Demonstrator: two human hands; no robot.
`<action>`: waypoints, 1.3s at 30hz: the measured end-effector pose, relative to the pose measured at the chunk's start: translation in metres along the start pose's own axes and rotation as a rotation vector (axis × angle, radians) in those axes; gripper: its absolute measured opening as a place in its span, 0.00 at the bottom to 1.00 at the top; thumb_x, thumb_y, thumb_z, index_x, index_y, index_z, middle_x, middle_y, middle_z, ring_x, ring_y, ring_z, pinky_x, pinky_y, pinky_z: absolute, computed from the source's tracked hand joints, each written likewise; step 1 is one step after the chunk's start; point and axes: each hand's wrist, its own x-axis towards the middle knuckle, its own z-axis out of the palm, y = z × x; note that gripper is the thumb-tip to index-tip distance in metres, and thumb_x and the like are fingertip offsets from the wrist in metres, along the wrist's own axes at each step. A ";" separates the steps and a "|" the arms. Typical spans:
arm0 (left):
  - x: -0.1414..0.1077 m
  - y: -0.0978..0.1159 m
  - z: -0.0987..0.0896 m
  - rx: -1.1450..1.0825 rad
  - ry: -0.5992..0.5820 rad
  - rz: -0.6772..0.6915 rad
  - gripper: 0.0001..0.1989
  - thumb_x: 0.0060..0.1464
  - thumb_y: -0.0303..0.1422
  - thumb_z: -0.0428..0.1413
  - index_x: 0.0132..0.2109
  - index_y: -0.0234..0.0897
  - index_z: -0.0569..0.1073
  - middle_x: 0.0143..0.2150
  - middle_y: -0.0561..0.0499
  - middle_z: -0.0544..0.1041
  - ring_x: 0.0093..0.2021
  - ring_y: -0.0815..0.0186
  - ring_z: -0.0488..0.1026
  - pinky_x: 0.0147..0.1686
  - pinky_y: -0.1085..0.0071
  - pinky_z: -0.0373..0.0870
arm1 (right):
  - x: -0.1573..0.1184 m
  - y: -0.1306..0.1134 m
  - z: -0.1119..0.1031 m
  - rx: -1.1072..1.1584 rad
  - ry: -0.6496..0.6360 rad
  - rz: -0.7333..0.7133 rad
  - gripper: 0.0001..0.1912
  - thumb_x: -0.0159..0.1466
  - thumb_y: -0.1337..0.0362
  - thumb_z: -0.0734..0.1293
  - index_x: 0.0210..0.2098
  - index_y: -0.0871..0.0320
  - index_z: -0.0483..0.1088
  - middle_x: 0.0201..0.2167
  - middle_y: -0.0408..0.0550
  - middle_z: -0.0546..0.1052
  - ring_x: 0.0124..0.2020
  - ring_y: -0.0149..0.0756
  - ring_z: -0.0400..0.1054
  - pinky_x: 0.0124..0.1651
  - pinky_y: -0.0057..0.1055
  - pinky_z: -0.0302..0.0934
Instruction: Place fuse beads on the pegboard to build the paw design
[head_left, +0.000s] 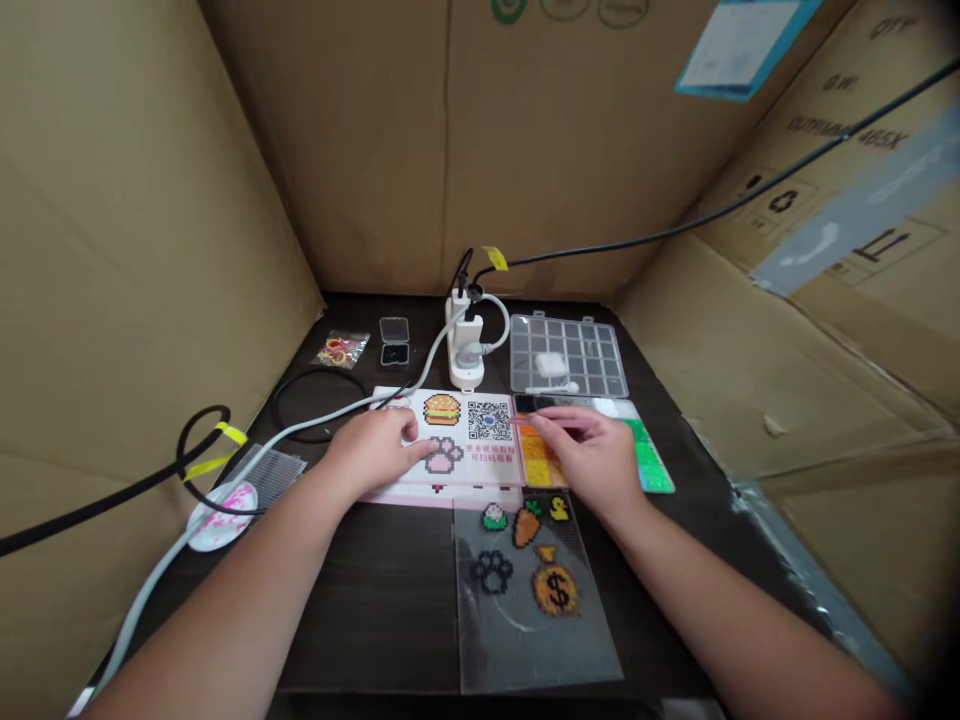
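Note:
My left hand rests on a white pattern sheet, one finger stretched out to the printed pink paw and nothing seen in its grasp. Printed above the paw are a burger and a QR code. My right hand is closed around pinkish tweezers, their tips pointing left at the sheet's right edge. Below that hand lies a compartment box of coloured beads, partly hidden, with orange, yellow and green showing. Nearer me, a clear pegboard carries bead figures: a carrot, a duck, a money bag and a black paw outline.
A white power strip with plugs and cables stands behind the sheet. An empty divided lid lies at back right. A small case of black beads, a bag and a dish of pink beads are leftward. Cardboard walls enclose the table.

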 end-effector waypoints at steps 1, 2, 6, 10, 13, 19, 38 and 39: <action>0.000 -0.001 0.001 0.000 -0.001 0.004 0.18 0.58 0.54 0.59 0.38 0.44 0.75 0.37 0.46 0.82 0.40 0.53 0.78 0.34 0.62 0.62 | -0.002 0.003 0.000 -0.006 0.015 -0.019 0.12 0.58 0.54 0.78 0.30 0.57 0.84 0.28 0.53 0.87 0.27 0.44 0.83 0.29 0.36 0.80; 0.001 -0.001 0.001 -0.001 -0.001 0.009 0.18 0.58 0.54 0.59 0.38 0.44 0.75 0.37 0.46 0.82 0.40 0.52 0.78 0.34 0.62 0.62 | -0.004 0.004 -0.001 -0.017 0.040 -0.045 0.12 0.58 0.54 0.78 0.31 0.57 0.84 0.28 0.53 0.87 0.28 0.44 0.84 0.30 0.36 0.80; 0.002 -0.001 0.001 0.001 0.001 0.001 0.18 0.59 0.54 0.58 0.38 0.45 0.75 0.35 0.46 0.82 0.39 0.52 0.78 0.34 0.62 0.62 | 0.001 0.004 -0.012 -0.071 0.144 -0.135 0.10 0.59 0.56 0.78 0.32 0.57 0.85 0.31 0.53 0.88 0.31 0.45 0.85 0.35 0.38 0.82; 0.002 -0.001 0.001 0.011 -0.002 0.010 0.17 0.60 0.52 0.58 0.38 0.44 0.75 0.34 0.46 0.81 0.38 0.52 0.78 0.34 0.62 0.61 | 0.013 0.010 -0.018 -0.093 0.210 -0.119 0.09 0.58 0.58 0.78 0.30 0.58 0.84 0.29 0.53 0.87 0.31 0.45 0.85 0.35 0.38 0.82; 0.001 0.000 0.000 0.014 -0.010 0.004 0.17 0.60 0.52 0.58 0.38 0.44 0.75 0.35 0.45 0.81 0.38 0.51 0.77 0.34 0.62 0.60 | 0.019 0.016 -0.014 -0.079 0.211 -0.074 0.10 0.57 0.57 0.77 0.30 0.58 0.84 0.30 0.55 0.87 0.32 0.46 0.85 0.37 0.39 0.82; 0.002 0.001 -0.001 0.029 -0.026 -0.005 0.17 0.60 0.52 0.56 0.38 0.44 0.74 0.34 0.45 0.81 0.37 0.52 0.77 0.34 0.62 0.60 | 0.021 0.022 -0.003 -0.094 0.147 -0.007 0.12 0.58 0.56 0.76 0.31 0.58 0.84 0.32 0.56 0.88 0.34 0.46 0.85 0.39 0.42 0.81; 0.004 -0.002 0.005 0.019 -0.057 -0.051 0.18 0.60 0.54 0.55 0.37 0.45 0.72 0.30 0.51 0.76 0.34 0.57 0.73 0.33 0.64 0.58 | 0.017 0.021 -0.001 -0.069 0.147 0.018 0.06 0.58 0.60 0.75 0.30 0.55 0.84 0.30 0.50 0.87 0.33 0.42 0.84 0.38 0.40 0.82; 0.004 -0.002 0.005 0.019 -0.058 -0.049 0.19 0.60 0.55 0.55 0.37 0.45 0.72 0.30 0.51 0.76 0.34 0.57 0.73 0.33 0.64 0.58 | 0.017 0.020 0.000 -0.068 0.148 0.020 0.06 0.58 0.60 0.75 0.30 0.55 0.84 0.31 0.50 0.87 0.33 0.42 0.84 0.39 0.39 0.82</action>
